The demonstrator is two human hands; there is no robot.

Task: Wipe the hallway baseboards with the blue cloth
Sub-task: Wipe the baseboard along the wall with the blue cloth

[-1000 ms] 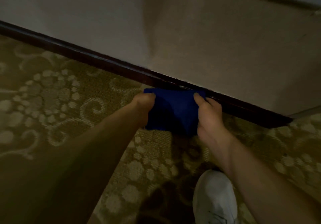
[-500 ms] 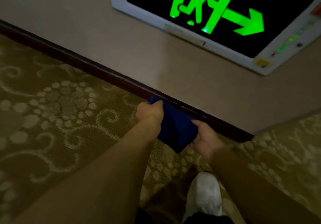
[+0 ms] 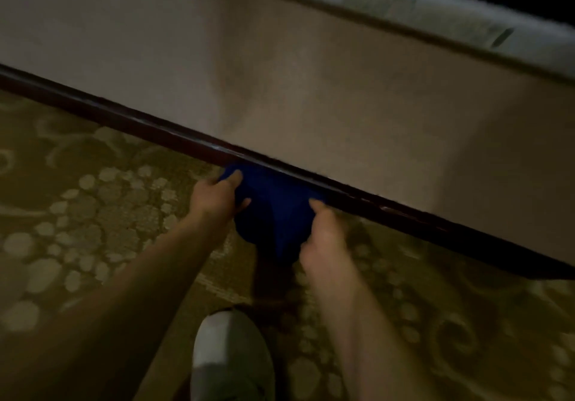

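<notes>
The blue cloth (image 3: 275,211) hangs folded between both hands, its top edge pressed against the dark brown baseboard (image 3: 130,119) that runs diagonally from upper left to lower right under a beige wall. My left hand (image 3: 214,197) grips the cloth's left edge, thumb on top. My right hand (image 3: 323,234) pinches its right edge just below the baseboard. The cloth's lower part sags toward the carpet.
Patterned olive and cream carpet (image 3: 77,214) covers the floor. A white shoe (image 3: 228,354) stands below the hands. A lit green exit sign (image 3: 435,5) in a white frame is mounted low on the wall at upper right. The baseboard ends at the right (image 3: 557,268).
The view has dropped, so only the sign's lower edge shows. Both hands and the cloth stay on the baseboard, with the cloth bunched more between them.
</notes>
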